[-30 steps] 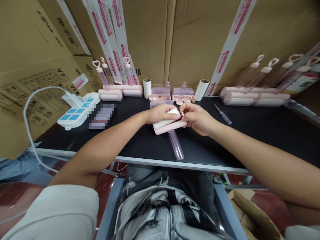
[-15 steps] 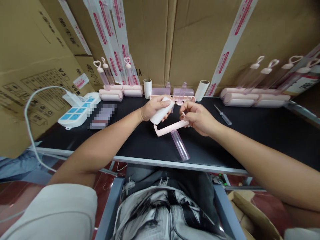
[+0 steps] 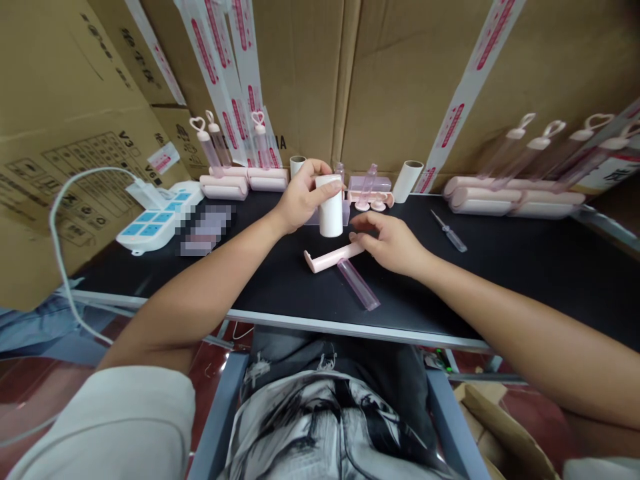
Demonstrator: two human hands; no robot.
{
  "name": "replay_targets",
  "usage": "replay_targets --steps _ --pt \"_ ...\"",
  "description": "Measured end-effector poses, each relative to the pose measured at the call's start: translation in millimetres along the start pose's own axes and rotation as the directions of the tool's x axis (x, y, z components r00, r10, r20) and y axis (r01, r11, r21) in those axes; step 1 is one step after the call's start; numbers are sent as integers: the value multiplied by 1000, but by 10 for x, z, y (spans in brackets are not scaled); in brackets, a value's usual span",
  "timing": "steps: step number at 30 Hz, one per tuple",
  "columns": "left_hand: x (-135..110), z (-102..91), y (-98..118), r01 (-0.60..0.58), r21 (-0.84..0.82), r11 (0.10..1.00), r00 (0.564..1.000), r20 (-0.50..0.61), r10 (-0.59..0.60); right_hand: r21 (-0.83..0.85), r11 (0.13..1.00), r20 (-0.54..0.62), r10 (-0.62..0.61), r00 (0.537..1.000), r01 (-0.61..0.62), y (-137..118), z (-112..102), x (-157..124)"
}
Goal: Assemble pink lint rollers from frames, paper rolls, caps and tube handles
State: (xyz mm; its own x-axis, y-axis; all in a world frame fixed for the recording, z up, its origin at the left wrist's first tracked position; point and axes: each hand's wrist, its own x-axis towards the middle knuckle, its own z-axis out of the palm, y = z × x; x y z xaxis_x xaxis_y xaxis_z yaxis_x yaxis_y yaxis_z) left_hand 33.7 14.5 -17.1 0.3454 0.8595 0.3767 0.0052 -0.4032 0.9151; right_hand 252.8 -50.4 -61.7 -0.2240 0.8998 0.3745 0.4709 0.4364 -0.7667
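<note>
My left hand (image 3: 303, 197) is wrapped round a white lint-roller refill (image 3: 331, 212), which stands nearly upright in the grip. Below it lies a pale pink roller frame (image 3: 333, 258) with an upturned left end. A clear purplish plastic handle tube (image 3: 359, 285) slants from the frame towards the table's front edge. My right hand (image 3: 387, 243) is at the frame's right end, thumb and forefinger apart, the fingertips touching or very near it; that end is partly hidden by the hand.
White rolls (image 3: 407, 181) and pink and purple parts (image 3: 369, 190) stand at the back. Assembled lint rollers (image 3: 487, 200) line the right, others (image 3: 223, 183) the left. A screwdriver (image 3: 450, 232) lies right; a power strip (image 3: 159, 217) and a blurred flat object (image 3: 206, 230) lie left.
My left hand has raised the roll from a tilt to nearly upright. The fingers of my right hand have spread from a pinch, and the pink frame has shifted slightly left.
</note>
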Motion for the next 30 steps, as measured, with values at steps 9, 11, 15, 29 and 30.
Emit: replay_targets --steps 9,11,15,29,30 --pt "-63 28 140 -75 33 997 994 -83 78 248 968 62 -53 997 36 -146 -67 -77" --pt "-62 20 145 -57 6 998 996 -67 57 315 949 40 -47 998 32 -188 -88 -78" --pt "-40 -12 140 -44 -23 999 997 -65 43 315 949 -50 9 999 8 -284 -174 -70" --pt "6 -198 162 66 123 990 994 76 -76 307 951 -235 103 967 -27 -137 -289 48" --pt "6 -211 157 91 154 984 992 75 -103 324 945 -241 123 963 -40 -121 -285 64"
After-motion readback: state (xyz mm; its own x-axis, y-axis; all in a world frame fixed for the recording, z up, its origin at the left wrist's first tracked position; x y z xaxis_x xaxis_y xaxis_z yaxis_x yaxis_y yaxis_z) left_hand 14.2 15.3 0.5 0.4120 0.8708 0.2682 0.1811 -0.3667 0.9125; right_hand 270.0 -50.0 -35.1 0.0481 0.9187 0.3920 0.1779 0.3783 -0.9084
